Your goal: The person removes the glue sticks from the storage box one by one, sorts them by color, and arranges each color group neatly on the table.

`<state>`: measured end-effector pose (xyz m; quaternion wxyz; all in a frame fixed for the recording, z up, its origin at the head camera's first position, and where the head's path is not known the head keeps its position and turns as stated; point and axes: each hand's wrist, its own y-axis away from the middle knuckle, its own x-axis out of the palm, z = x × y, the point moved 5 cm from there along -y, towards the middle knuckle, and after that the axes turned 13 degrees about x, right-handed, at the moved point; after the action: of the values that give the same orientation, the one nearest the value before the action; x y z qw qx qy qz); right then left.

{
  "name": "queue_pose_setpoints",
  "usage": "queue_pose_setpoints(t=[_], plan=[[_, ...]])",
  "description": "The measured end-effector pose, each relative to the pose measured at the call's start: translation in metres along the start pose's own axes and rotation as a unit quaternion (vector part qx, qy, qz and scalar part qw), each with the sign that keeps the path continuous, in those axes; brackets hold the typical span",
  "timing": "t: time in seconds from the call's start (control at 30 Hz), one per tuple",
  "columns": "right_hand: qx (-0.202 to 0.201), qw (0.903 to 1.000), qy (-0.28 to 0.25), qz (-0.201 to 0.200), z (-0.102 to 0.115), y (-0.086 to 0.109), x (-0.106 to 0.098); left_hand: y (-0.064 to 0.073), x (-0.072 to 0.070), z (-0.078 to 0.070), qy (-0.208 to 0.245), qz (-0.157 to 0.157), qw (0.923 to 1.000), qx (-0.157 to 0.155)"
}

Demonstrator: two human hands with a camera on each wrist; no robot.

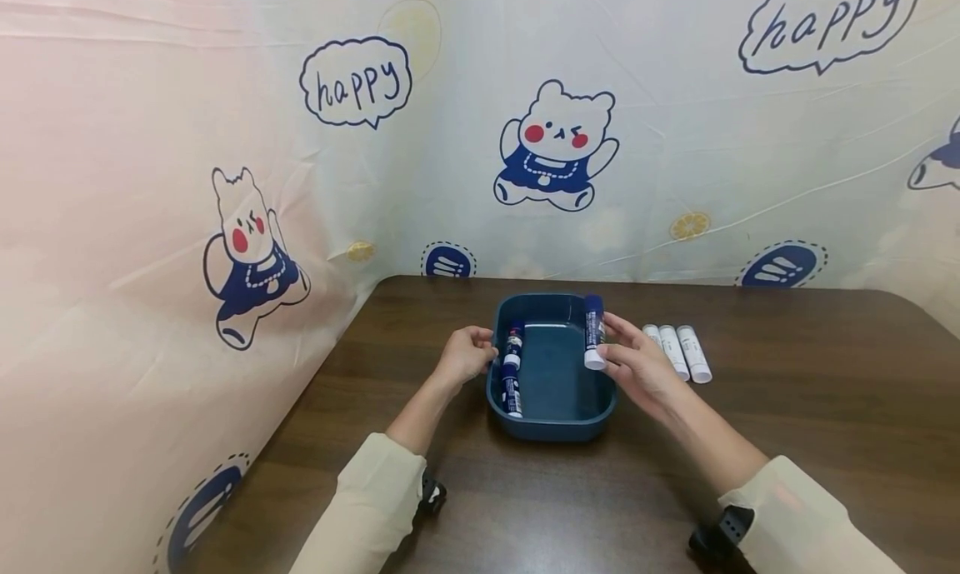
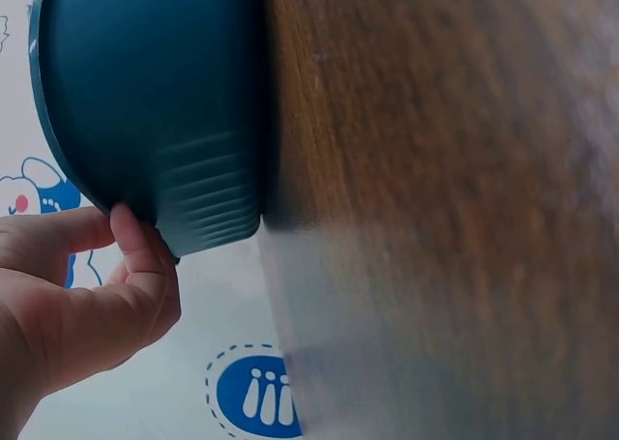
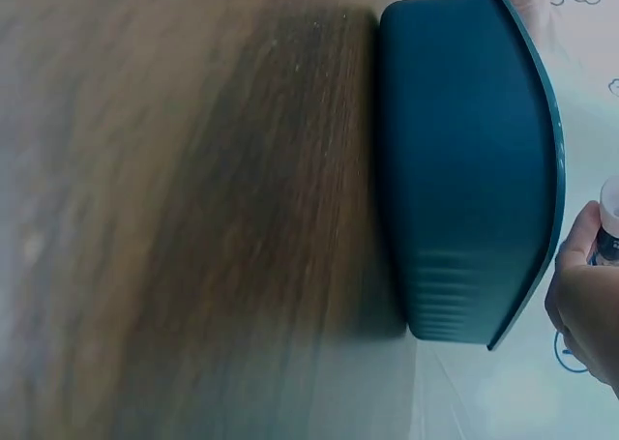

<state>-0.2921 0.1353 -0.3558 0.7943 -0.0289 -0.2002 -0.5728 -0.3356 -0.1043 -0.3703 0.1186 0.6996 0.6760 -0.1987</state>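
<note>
A dark teal plastic bin (image 1: 551, 429) stands on the table, with two navy-and-white glue sticks (image 1: 513, 345) lying end to end along its left inside wall. My left hand (image 1: 467, 356) holds the bin's left rim between thumb and fingers; the left wrist view shows these fingertips (image 2: 126, 222) at the rim's edge. Above the bin's right side, my right hand (image 1: 643, 370) pinches another glue stick (image 1: 593, 332), navy end up and white end down. Only part of that stick shows in the right wrist view.
Several white tubes (image 1: 694, 354) lie side by side on the brown wooden table (image 1: 810, 407), right of the bin and partly behind my right hand. A cartoon-printed cloth (image 1: 645, 74) hangs behind and to the left of the table.
</note>
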Motion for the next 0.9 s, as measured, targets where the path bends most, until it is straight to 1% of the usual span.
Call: queue_pose_setpoints(t=[0.13, 0.27, 0.43, 0.6, 0.9], plan=[[0.007, 0.9998, 0.017, -0.001, 0.0, 0.005, -0.005, 0.001, -0.001, 0.001, 0.001, 0.001, 1.0, -0.002], [0.0, 0.9996, 0.027, 0.002, 0.001, 0.009, -0.01, 0.001, -0.002, 0.001, -0.001, -0.001, 1.0, -0.003], [0.0, 0.9994, 0.033, -0.006, 0.001, 0.013, -0.017, 0.0, -0.001, 0.0, -0.004, 0.002, 1.0, 0.003], [0.016, 0.9989, 0.043, -0.01, 0.002, 0.017, -0.023, 0.0, -0.002, 0.001, -0.01, 0.002, 0.9999, -0.003], [0.055, 0.9946, 0.085, -0.024, 0.006, 0.028, -0.034, 0.0, -0.001, 0.0, -0.017, 0.0, 0.9998, -0.009]])
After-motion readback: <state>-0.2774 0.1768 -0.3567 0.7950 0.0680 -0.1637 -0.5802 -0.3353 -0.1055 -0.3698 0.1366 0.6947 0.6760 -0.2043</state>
